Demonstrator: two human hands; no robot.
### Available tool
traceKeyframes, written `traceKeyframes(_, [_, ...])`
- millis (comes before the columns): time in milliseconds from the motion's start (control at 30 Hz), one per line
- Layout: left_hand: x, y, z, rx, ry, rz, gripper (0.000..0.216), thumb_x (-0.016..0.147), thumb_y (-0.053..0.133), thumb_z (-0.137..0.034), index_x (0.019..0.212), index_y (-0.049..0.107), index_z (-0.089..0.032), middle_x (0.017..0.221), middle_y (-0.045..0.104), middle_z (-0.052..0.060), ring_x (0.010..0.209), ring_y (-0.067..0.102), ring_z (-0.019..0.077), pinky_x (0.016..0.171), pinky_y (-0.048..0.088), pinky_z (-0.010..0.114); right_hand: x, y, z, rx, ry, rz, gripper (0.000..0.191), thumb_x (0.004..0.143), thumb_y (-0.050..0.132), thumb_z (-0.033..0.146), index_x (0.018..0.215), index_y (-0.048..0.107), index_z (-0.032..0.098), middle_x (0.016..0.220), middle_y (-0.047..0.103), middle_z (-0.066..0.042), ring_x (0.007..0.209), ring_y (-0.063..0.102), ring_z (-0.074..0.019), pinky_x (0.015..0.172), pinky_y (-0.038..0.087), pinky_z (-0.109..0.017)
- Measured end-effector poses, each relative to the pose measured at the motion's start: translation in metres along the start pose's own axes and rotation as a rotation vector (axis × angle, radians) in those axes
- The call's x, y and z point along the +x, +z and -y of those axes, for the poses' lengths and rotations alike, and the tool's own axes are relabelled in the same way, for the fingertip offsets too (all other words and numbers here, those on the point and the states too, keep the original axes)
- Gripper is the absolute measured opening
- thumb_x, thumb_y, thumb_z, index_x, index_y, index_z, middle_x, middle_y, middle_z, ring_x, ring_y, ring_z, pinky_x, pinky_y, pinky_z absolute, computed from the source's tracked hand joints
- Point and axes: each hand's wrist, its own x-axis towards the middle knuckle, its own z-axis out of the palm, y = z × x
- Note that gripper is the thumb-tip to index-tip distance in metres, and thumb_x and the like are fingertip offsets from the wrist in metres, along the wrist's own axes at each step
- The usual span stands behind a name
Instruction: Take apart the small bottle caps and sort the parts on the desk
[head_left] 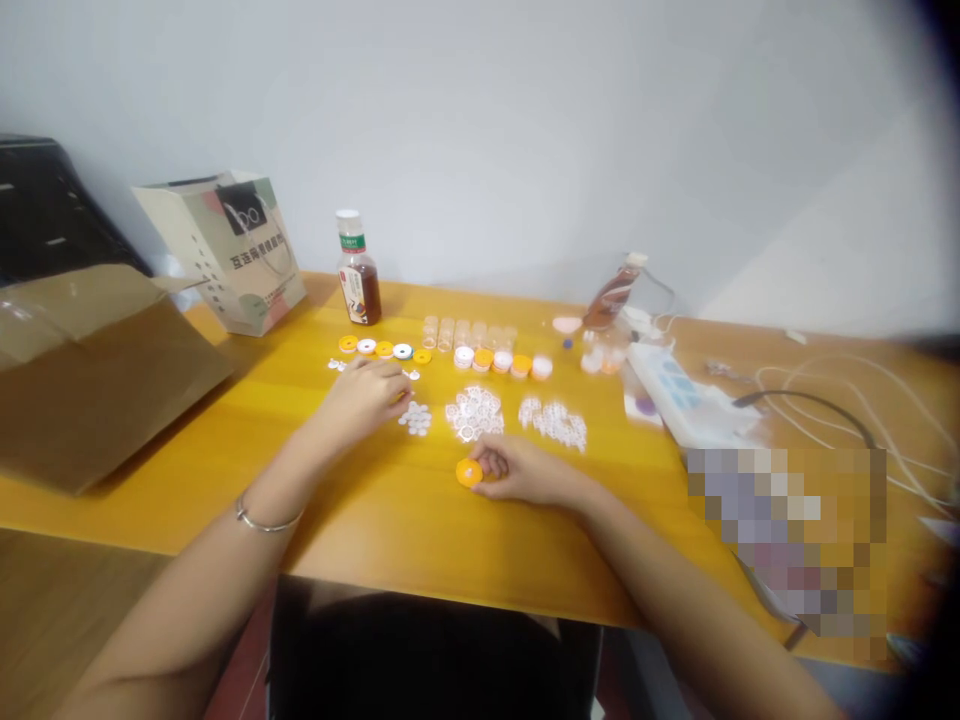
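Observation:
My right hand (521, 470) pinches an orange round cap (469, 473) with a pale centre at its rim, near the front of the table. My left hand (365, 398) is further back, fingers curled together beside a pile of small white discs (416, 419); what its fingertips hold, if anything, is hidden. Just behind that hand runs a row of orange and white ring-shaped caps (384, 350). Clear-looking ring pieces lie in one heap (475, 413) at the middle and in another heap (555, 422) to the right.
Short clear cylinders (463, 334) stand behind a second row of orange and white caps (502, 362). A dark drink bottle (360, 285), a tilted bottle (615, 293) and a paper bag (240, 260) line the back. Left is a brown bag (105, 370); right, a power strip (686, 395) with cables.

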Motion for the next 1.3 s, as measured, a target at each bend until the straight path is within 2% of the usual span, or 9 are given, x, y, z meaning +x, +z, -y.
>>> traceKeyframes(100, [-0.001, 0.002, 0.007, 0.013, -0.122, 0.125, 0.016, 0.076, 0.048, -0.019, 0.068, 0.061, -0.017, 0.073, 0.063, 0.005, 0.067, 0.055, 0.0179, 0.066, 0.032, 0.030, 0.000, 0.000, 0.001, -0.006, 0.004, -0.002, 0.018, 0.069, 0.059, 0.021, 0.085, 0.051, 0.018, 0.064, 0.044, 0.005, 0.058, 0.043, -0.0091, 0.054, 0.034, -0.021])
traceKeyframes(200, [-0.002, 0.008, 0.004, -0.002, -0.133, 0.203, 0.016, 0.073, 0.047, -0.017, 0.066, 0.061, -0.016, 0.073, 0.064, 0.006, 0.068, 0.056, 0.0192, 0.066, 0.032, 0.030, -0.001, -0.001, 0.002, -0.018, 0.003, 0.003, 0.019, 0.069, 0.059, 0.020, 0.086, 0.052, 0.018, 0.065, 0.044, 0.004, 0.059, 0.042, -0.0091, 0.054, 0.034, -0.021])
traceKeyframes(500, [-0.001, 0.013, 0.000, 0.054, -0.099, 0.258, 0.015, 0.074, 0.047, -0.021, 0.067, 0.060, -0.016, 0.074, 0.064, 0.006, 0.068, 0.056, 0.0187, 0.066, 0.035, 0.031, -0.001, -0.002, 0.002, -0.024, 0.002, 0.004, 0.019, 0.068, 0.059, 0.021, 0.086, 0.053, 0.018, 0.065, 0.044, 0.004, 0.059, 0.042, -0.0091, 0.054, 0.034, -0.021])
traceKeyframes(733, [0.000, 0.011, -0.006, 0.016, -0.152, 0.349, 0.017, 0.074, 0.047, -0.022, 0.071, 0.063, -0.017, 0.075, 0.065, 0.007, 0.067, 0.057, 0.0188, 0.063, 0.036, 0.029, 0.000, -0.002, 0.000, -0.027, 0.010, 0.007, 0.019, 0.068, 0.060, 0.023, 0.086, 0.053, 0.018, 0.066, 0.046, 0.004, 0.059, 0.044, -0.0095, 0.054, 0.035, -0.021])
traceKeyframes(933, [-0.002, 0.013, -0.004, -0.037, -0.158, 0.325, 0.017, 0.075, 0.047, -0.023, 0.068, 0.061, -0.017, 0.072, 0.064, 0.006, 0.063, 0.055, 0.0176, 0.055, 0.033, 0.027, 0.000, -0.001, -0.001, -0.022, -0.006, -0.002, 0.019, 0.069, 0.059, 0.023, 0.086, 0.052, 0.018, 0.065, 0.044, 0.004, 0.059, 0.042, -0.0093, 0.053, 0.035, -0.021])
traceKeyframes(1033, [-0.001, 0.012, -0.007, -0.085, -0.080, 0.230, 0.015, 0.077, 0.049, -0.022, 0.070, 0.061, -0.016, 0.071, 0.063, 0.005, 0.063, 0.054, 0.0162, 0.058, 0.034, 0.027, 0.000, -0.001, -0.002, -0.018, -0.010, 0.004, 0.018, 0.069, 0.059, 0.023, 0.085, 0.052, 0.018, 0.065, 0.045, 0.004, 0.059, 0.043, -0.0094, 0.054, 0.035, -0.021])
traceKeyframes(1133, [-0.001, 0.012, -0.023, -0.229, 0.122, 0.109, 0.016, 0.083, 0.048, -0.025, 0.079, 0.061, -0.016, 0.076, 0.062, 0.004, 0.070, 0.055, 0.0148, 0.065, 0.037, 0.027, 0.000, 0.000, -0.003, -0.006, -0.015, -0.002, 0.018, 0.069, 0.059, 0.022, 0.085, 0.051, 0.018, 0.065, 0.044, 0.004, 0.058, 0.042, -0.0091, 0.054, 0.035, -0.021])
traceKeyframes(1233, [-0.001, 0.018, -0.045, -0.375, 0.331, 0.067, 0.019, 0.088, 0.044, -0.028, 0.088, 0.061, -0.019, 0.081, 0.061, 0.003, 0.076, 0.054, 0.0135, 0.070, 0.037, 0.027, 0.001, 0.000, -0.003, 0.009, -0.029, -0.011, 0.017, 0.070, 0.059, 0.022, 0.084, 0.050, 0.018, 0.065, 0.043, 0.005, 0.058, 0.041, -0.0088, 0.053, 0.035, -0.021])
traceKeyframes(1300, [-0.003, 0.024, -0.057, -0.397, 0.414, 0.053, 0.019, 0.090, 0.043, -0.029, 0.090, 0.060, -0.020, 0.083, 0.061, 0.002, 0.078, 0.054, 0.0130, 0.072, 0.036, 0.027, 0.002, 0.001, -0.003, 0.019, -0.040, -0.014, 0.015, 0.071, 0.059, 0.023, 0.082, 0.050, 0.018, 0.064, 0.042, 0.005, 0.058, 0.041, -0.0087, 0.053, 0.035, -0.021])
